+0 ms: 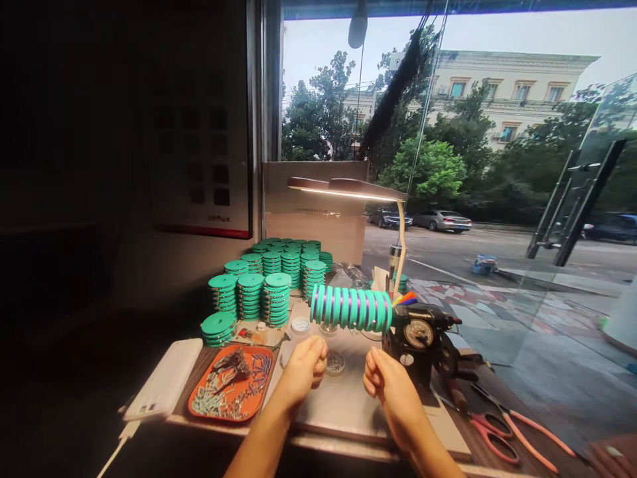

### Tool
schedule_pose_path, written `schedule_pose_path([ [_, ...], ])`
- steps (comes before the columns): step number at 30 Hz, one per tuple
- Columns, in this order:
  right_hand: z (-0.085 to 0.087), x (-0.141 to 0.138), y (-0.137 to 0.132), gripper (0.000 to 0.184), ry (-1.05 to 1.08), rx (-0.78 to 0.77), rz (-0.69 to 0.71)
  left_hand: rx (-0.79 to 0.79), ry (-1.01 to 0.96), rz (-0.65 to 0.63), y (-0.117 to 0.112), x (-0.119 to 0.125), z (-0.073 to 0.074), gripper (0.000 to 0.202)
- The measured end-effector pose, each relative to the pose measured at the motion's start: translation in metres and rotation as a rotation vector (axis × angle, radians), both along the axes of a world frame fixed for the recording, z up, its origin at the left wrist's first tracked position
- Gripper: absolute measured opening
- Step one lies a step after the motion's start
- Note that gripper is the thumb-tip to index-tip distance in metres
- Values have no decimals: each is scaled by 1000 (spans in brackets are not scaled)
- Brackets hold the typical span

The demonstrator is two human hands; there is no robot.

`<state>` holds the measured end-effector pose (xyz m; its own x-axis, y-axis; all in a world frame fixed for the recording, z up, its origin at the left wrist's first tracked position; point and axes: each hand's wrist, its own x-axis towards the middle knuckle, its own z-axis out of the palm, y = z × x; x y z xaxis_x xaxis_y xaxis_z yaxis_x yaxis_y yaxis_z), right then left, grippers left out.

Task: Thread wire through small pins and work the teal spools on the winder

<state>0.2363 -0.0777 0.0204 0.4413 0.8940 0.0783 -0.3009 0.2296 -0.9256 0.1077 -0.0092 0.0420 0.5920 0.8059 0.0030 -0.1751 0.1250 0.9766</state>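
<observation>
My left hand (304, 368) and my right hand (385, 378) hover side by side over a grey work mat (348, 405), both with fingers curled in a pinch; what they hold is too small to make out. Just above them a row of teal spools (351, 308) sits on a horizontal shaft of a black winding machine (421, 335) with a round dial. A small round dish (335, 362) of tiny parts lies between my hands.
Stacks of teal spools (269, 279) fill the back left. An orange tray (229, 384) of small metal pieces and a white power bank (164, 380) lie left. Red-handled scissors (502, 431) lie right. A desk lamp (348, 189) glows above, before a street window.
</observation>
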Motion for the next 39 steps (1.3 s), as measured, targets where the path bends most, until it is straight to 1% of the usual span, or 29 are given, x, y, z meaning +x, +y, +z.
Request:
schedule_pose_path([
  [2, -1, 2, -7, 35, -54, -82, -5, -8, 59, 79, 5, -10, -1, 19],
  [3, -1, 3, -12, 36, -86, -128, -20, -8, 77, 137, 7, -17, 0, 19],
  [5, 3, 6, -23, 45, -124, -183, -70, 5, 70, 278, 11, -30, 6, 37],
  [7, 8, 8, -30, 53, -105, -175, -103, 31, 11, 408, 14, -36, 16, 49],
  [9, 14, 7, -28, 52, -42, -140, -106, 37, -57, 461, 15, -33, 24, 53],
  [10, 17, 6, -23, 48, -3, -113, -98, 21, -81, 450, 15, -27, 26, 54],
  [12, 20, 3, -9, 37, 83, -65, -67, -49, -106, 376, 13, -13, 27, 51],
  [14, 21, -1, 6, 27, 183, -28, -22, -142, -108, 251, 10, 0, 25, 34],
  [16, 20, -3, 17, 19, 270, -16, 27, -226, -106, 113, 7, 9, 22, 15],
  [17, 20, -3, 20, 15, 298, -19, 56, -259, -107, 51, 5, 11, 21, 10],
  [19, 20, -4, 22, 12, 329, -29, 130, -303, -111, -47, 2, 12, 21, 10],
  [21, 22, -4, 20, 12, 349, -40, 200, -308, -114, -101, 0, 11, 21, 12],
  [25, 28, -9, 15, 16, 376, -54, 248, -241, -94, -106, -1, 13, 22, 18],
  [28, 33, -13, 13, 21, 321, -58, 259, -168, -68, -88, -2, 13, 21, 23],
  [31, 37, -17, 14, 24, 250, -40, 256, -99, -54, -57, -3, 13, 20, 24],
  [33, 38, -20, 16, 28, 205, -42, 231, -61, -46, -27, -2, 14, 18, 24],
  [36, 37, -26, 24, 33, 139, -64, 157, -11, -39, 14, 1, 16, 13, 27],
  [39, 33, -31, 30, 38, 123, -61, 117, 16, -36, 20, 3, 16, 11, 30],
])
